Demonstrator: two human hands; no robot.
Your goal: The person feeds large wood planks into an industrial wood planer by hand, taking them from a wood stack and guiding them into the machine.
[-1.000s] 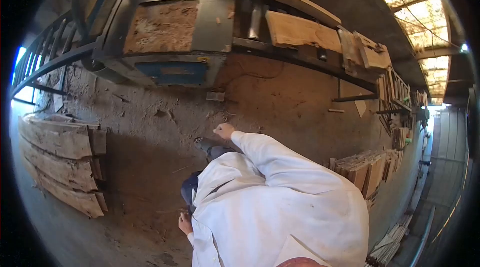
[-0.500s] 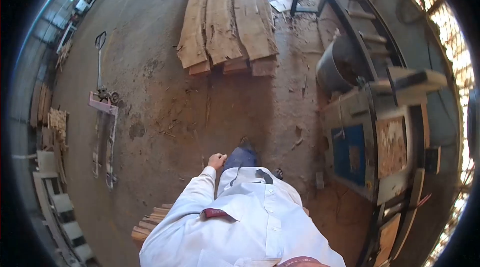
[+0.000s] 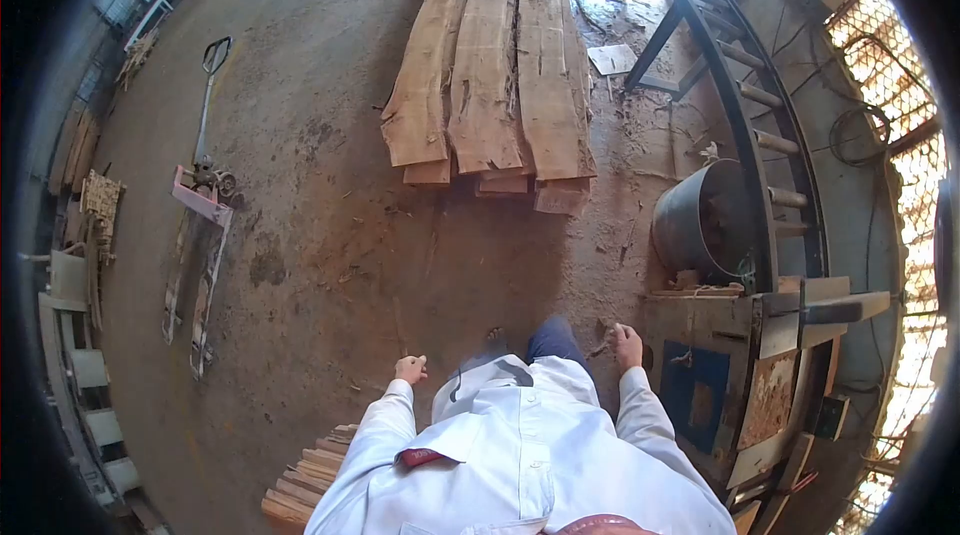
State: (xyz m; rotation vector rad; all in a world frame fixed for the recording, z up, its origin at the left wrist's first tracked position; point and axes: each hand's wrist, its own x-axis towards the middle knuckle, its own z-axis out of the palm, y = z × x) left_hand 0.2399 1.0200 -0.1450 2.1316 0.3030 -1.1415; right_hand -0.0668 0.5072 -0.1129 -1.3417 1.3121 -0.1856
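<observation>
The dirt floor (image 3: 330, 265) spreads out below me. Far ahead lies a stack of long rough planks (image 3: 490, 75), and to my right stands the saw machine (image 3: 760, 355) with its blue panel, a metal drum (image 3: 705, 220) just beyond it. Off to the left rests a pallet jack (image 3: 200, 235), and near my left side sits a small pile of cut boards (image 3: 305, 470). My left hand (image 3: 410, 369) hangs loosely curled and holds nothing. My right hand (image 3: 628, 346) is half-closed and empty, just beside the machine's near edge; I cannot tell whether it touches.
</observation>
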